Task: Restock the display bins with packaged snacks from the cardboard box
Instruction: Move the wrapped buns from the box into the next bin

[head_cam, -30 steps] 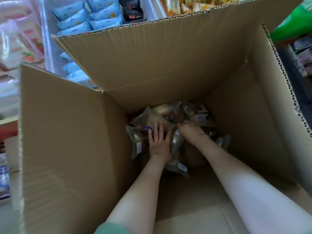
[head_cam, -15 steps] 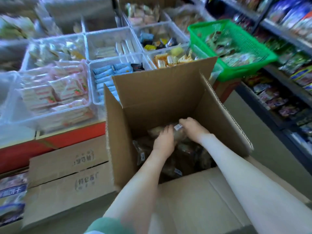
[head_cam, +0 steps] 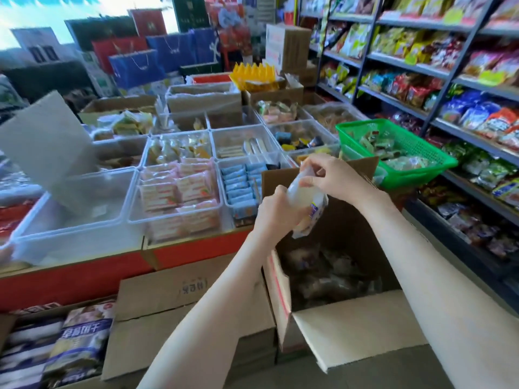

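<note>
An open cardboard box (head_cam: pixel 351 327) stands in front of me with several clear-wrapped snack packs (head_cam: pixel 328 273) at its bottom. Above the box both hands hold a bundle of snack packs (head_cam: pixel 307 203). My left hand (head_cam: pixel 276 211) grips its lower end and my right hand (head_cam: pixel 334 178) pinches the top. Clear display bins lie beyond: one with pink packs (head_cam: pixel 179 192), one with blue packs (head_cam: pixel 241 183), and a nearly bare bin (head_cam: pixel 75 209) at the left.
A green basket (head_cam: pixel 393 153) of snacks sits right of the bins. Shelves of bagged snacks (head_cam: pixel 463 108) line the right side. Flat closed cartons (head_cam: pixel 182 304) and bagged goods (head_cam: pixel 78 341) lie on the floor at the left.
Both hands have risen out of the box holding a bundle of snack packs. My view has lifted from inside the box to the bins and shelves.
</note>
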Demonstrator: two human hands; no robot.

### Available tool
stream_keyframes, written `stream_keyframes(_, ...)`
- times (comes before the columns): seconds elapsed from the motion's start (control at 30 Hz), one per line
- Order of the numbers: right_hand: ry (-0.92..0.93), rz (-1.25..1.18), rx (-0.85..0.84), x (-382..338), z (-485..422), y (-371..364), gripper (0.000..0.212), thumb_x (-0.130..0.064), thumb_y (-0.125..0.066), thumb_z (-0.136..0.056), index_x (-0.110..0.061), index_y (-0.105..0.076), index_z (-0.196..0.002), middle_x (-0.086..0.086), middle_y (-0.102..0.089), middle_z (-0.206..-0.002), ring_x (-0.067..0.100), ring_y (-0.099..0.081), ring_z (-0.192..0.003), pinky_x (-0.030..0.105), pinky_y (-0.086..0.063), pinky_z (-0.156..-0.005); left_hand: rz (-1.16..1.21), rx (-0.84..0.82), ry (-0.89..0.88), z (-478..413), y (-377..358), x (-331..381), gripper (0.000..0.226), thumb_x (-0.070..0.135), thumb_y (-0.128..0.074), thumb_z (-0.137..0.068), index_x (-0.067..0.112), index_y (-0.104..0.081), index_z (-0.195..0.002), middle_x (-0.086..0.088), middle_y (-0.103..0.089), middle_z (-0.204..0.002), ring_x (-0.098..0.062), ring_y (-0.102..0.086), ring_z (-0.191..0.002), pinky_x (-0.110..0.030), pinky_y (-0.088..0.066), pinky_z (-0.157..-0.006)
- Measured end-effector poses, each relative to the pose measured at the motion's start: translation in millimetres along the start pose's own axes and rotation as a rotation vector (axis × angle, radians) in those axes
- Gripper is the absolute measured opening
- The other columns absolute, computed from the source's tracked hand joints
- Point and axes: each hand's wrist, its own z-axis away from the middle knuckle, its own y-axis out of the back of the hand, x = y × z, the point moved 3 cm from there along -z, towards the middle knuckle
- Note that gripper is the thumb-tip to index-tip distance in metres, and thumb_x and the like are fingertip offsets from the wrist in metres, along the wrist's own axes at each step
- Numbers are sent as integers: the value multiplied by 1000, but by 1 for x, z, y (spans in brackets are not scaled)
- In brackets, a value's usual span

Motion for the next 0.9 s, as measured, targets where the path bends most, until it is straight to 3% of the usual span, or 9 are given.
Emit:
stream_keyframes(0.07,-13,-162,35,-29,-10,-7,20,-34,-65,-86,-25,-58,-102,-11,-60,-100,6,-56,-96,21,-42,-85,201,-7,34,-1,38,-18,54,49,-70,-72,10,-55,-105,-7,-66,-102,-25,-62,-95,-33,-46,-74)
stream_keyframes(0.17,-45,-255,18,-74,-32,-38,27,-47,-57,-88,-32,-58,-110,-5,-63,-113,10,-57,-108,29,-43,-91,570,-50,49,-3,99,-63,55,55,-74,-58,18,-70,-98,-3,-73,-92,-20,-68,-90,-40,-55,-84)
stream_keyframes(0.27,-76,-252,-9,-118,-59,-85,30,-48,-52,-91,-26,-64,-107,-5,-65,-107,10,-58,-104,28,-42,-83,795,-150,120,-1,153,-125,39,33,-78,-72,9,-70,-101,-8,-74,-88,-19,-70,-79,-33,-57,-76)
stream_keyframes(0.37,-134,-304,-89,-153,-86,-143,28,-48,-51,-91,-25,-66,-90,-8,-67,-86,12,-62,-88,34,-45,-80,828,-269,186,5,193,-193,33,25,-74,-81,8,-66,-107,-9,-74,-95,-21,-70,-86,-32,-56,-78)
stream_keyframes(0.43,-153,-348,-132,-169,-103,-183,31,-51,-49,-91,-27,-68,-96,-9,-68,-96,10,-62,-96,32,-45,-87,891,-282,192,6,214,-236,36,25,-73,-81,9,-63,-112,-11,-73,-101,-24,-70,-91,-35,-55,-83)
stream_keyframes(0.57,-220,-533,-120,-195,-131,-243,39,-52,-46,-92,-23,-64,-111,1,-66,-110,18,-63,-101,42,-51,-85,1018,-220,291,7,246,-308,30,24,-65,-87,9,-62,-113,-12,-71,-104,-20,-69,-85,-27,-56,-70)
stream_keyframes(0.7,-289,-866,-341,-216,-160,-304,28,-41,-45,-96,-22,-64,-104,-1,-69,-94,19,-65,-86,36,-50,-70,1126,-112,350,-5,273,-367,31,32,-61,-86,17,-62,-113,-8,-71,-105,-17,-68,-91,-35,-53,-84)
stream_keyframes(0.83,-257,-893,-457,-236,-202,-362,31,-31,-55,-92,-6,-64,-109,14,-70,-104,28,-66,-93,42,-50,-79,1062,-9,414,-19,294,-417,22,31,-57,-92,25,-60,-113,0,-72,-104,-12,-68,-91,-28,-56,-75)
stream_keyframes(0.9,-258,-870,-470,-245,-228,-392,34,-30,-60,-90,-3,-62,-110,15,-69,-104,28,-65,-92,41,-51,-78,944,42,445,-29,309,-445,29,34,-59,-90,23,-56,-117,1,-69,-110,-11,-67,-95,-27,-56,-73)
